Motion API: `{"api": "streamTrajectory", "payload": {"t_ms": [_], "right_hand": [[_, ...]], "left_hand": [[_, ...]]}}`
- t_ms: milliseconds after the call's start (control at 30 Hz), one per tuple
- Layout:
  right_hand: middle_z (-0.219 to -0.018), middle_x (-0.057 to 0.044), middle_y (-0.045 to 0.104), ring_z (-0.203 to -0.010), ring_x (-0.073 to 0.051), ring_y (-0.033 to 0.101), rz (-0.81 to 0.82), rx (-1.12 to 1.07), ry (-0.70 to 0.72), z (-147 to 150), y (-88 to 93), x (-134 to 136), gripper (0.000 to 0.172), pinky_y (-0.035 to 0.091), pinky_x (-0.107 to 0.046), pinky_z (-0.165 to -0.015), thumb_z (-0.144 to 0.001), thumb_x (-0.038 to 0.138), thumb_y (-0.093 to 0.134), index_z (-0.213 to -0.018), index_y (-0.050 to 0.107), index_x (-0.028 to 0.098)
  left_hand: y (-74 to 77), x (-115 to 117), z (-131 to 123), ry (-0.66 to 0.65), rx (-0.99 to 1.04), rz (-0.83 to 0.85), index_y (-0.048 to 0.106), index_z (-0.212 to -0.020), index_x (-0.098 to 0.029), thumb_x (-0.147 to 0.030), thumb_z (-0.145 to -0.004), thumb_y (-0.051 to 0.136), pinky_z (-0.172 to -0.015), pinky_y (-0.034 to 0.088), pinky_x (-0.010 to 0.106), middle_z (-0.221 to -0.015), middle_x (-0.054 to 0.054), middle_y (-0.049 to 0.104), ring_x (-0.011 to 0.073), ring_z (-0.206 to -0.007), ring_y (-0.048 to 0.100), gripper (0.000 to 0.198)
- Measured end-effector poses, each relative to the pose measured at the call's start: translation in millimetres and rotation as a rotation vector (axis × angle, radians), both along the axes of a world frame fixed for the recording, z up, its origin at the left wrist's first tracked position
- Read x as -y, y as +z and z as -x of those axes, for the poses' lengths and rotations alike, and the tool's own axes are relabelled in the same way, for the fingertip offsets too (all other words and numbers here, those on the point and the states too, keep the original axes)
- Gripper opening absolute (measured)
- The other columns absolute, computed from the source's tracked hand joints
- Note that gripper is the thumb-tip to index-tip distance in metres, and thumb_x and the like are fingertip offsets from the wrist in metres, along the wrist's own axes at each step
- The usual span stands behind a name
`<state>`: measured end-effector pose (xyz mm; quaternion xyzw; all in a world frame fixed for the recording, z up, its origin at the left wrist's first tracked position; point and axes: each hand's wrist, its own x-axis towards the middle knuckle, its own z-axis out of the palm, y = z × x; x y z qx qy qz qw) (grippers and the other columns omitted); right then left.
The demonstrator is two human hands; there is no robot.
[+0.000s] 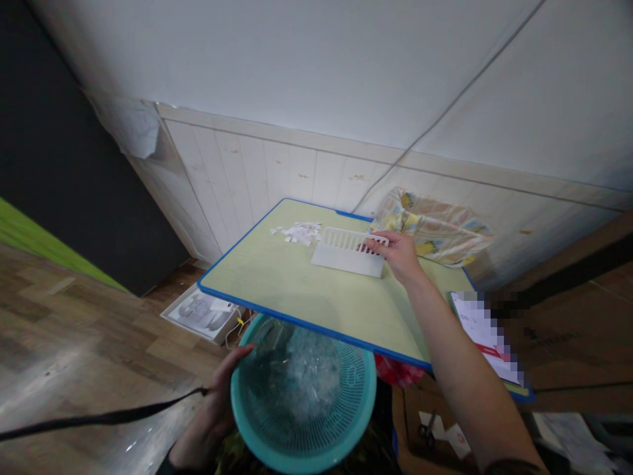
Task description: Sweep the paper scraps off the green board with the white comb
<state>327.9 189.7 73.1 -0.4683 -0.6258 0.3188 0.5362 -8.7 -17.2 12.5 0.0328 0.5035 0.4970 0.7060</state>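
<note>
A white slotted panel (347,253) is being kept flat on the yellow-green table (297,297), towards its far side. The panel's long axis is running left to right across the tabletop, roughly parallel to the wall, with the right end sitting slightly nearer the camera. Its row of slots is being pointed towards the wall, and the plain solid edge is being turned towards the person. The right end of the panel is being gripped by the right hand (400,256), the fingers being curled over the slotted edge. Just off the panel's left end, a small heap of white paper scraps (299,232) is being left on the table, and a patterned cloth bundle (435,227) is being rested against the wall beyond the hand. Below the near blue table edge, a teal basket (356,396) is being held by the left hand (217,402), whose fingers are being closed over the left rim; crumpled clear plastic (309,376) is being carried inside it. The two hands are being kept well apart
</note>
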Motion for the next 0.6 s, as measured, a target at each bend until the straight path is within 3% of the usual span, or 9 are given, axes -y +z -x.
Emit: {"api": "streamTrajectory", "payload": {"t_ms": [133,333,600], "right_hand": [[-0.074,-0.003,0.076,-0.065,-0.019,0.066,0.007,0.004,-0.029,-6,-0.9,-2,0.035,0.049,-0.031,-0.064,-0.064,0.048,0.086,-0.084,0.080,0.019],[-0.075,-0.003,0.076,-0.066,-0.017,0.065,0.044,0.000,0.062,3,-5.3,0,0.034,0.047,-0.029,-0.063,-0.066,0.047,0.085,-0.084,0.079,0.019],[-0.072,-0.002,0.076,-0.062,-0.017,0.064,-0.003,-0.010,-0.043,5,-4.5,-1,0.032,0.046,-0.029,-0.061,-0.063,0.046,0.087,-0.081,0.080,0.020]], "left_hand": [[-0.6,1,1,0.019,0.002,0.009,0.076,-0.063,-0.010,-0.012,-0.093,0.055,-0.045,0.057,0.028,-0.053,0.008,0.076,0.0187,-0.043,0.068,0.036],[-5.5,0,5,0.003,0.027,0.012,0.077,-0.066,-0.009,-0.014,-0.093,0.055,-0.048,0.059,0.030,-0.057,0.010,0.077,0.0208,-0.046,0.071,0.035],[-5.3,-1,9,0.053,0.045,-0.003,0.077,-0.065,-0.013,-0.011,-0.091,0.058,-0.049,0.059,0.026,-0.056,0.006,0.077,0.0185,-0.046,0.071,0.032]]}}
